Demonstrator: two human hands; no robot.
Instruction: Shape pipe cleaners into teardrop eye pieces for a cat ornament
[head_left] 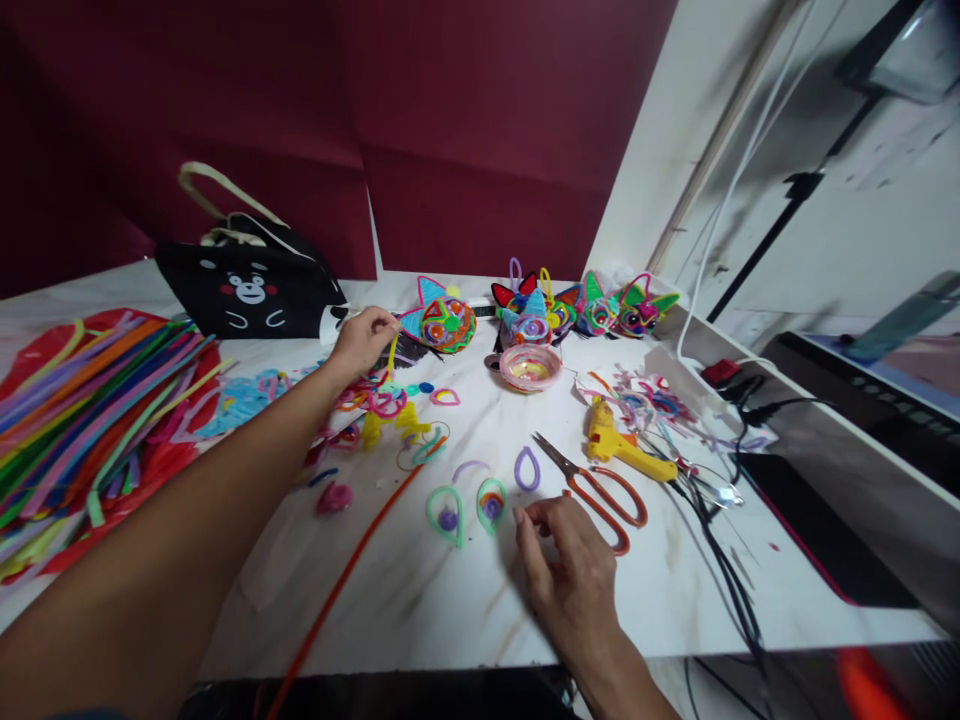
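My left hand (pixel 365 343) reaches to the back left of the table, its fingers pinched on a short yellow pipe cleaner piece (pixel 391 357) that hangs down over a colourful pile. My right hand (pixel 571 565) rests at the front with curled fingers, the fingertips beside a green teardrop loop (pixel 491 505) with an orange and purple coil inside. Whether the right fingers hold anything small is hidden. Left of that loop lies another green loop (pixel 445 517) with a purple coil. A purple loop (pixel 527 469) lies just behind my right hand, near orange-handled scissors (pixel 592 485).
A yellow glue gun (pixel 628 449) and black cables lie at the right. Pipe cleaner bundles (pixel 90 420) cover the left side, before a black bag (pixel 247 290). Several decorated faces (pixel 448 322) and a pink bowl (pixel 530 369) stand behind. A long orange strip (pixel 345 575) crosses the front.
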